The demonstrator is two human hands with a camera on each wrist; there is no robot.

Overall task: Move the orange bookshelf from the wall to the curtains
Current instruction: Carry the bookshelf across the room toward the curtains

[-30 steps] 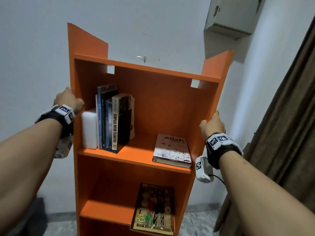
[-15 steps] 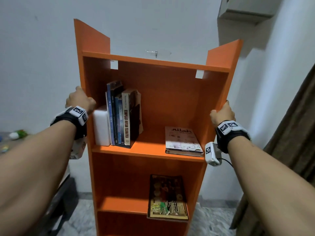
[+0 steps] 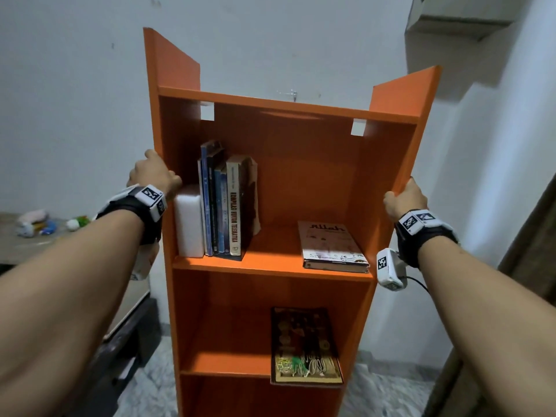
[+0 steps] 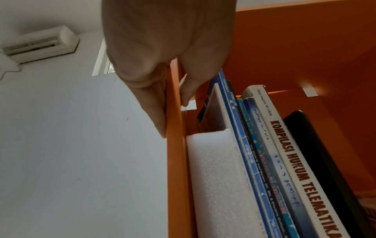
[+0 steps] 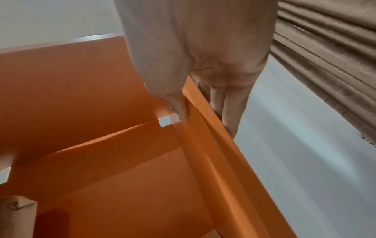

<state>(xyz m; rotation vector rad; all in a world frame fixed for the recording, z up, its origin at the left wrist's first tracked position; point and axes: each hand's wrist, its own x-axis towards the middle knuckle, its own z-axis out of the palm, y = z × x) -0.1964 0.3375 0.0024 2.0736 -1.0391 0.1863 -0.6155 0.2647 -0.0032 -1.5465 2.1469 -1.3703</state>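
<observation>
The orange bookshelf (image 3: 316, 176) stands upright before the white wall, with books on its shelves. My left hand (image 3: 155, 176) grips its left side panel (image 4: 175, 128), fingers outside and thumb inside. My right hand (image 3: 404, 198) grips the right side panel (image 5: 205, 128) the same way. Brown curtains (image 3: 535, 236) hang at the far right, and their folds (image 5: 329, 48) fill the upper right of the right wrist view.
Upright books (image 3: 225, 203) and a white foam block (image 3: 188, 221) sit on the upper shelf, with a flat book (image 3: 331, 245) beside them. A low table with toys (image 3: 36, 224) is at the left. A wall box (image 3: 457, 19) hangs at the upper right.
The bookshelf has straightened from a leftward tilt to nearly upright and sits more central in view. Both hands keep their grip on the side panels. More floor and the left table show.
</observation>
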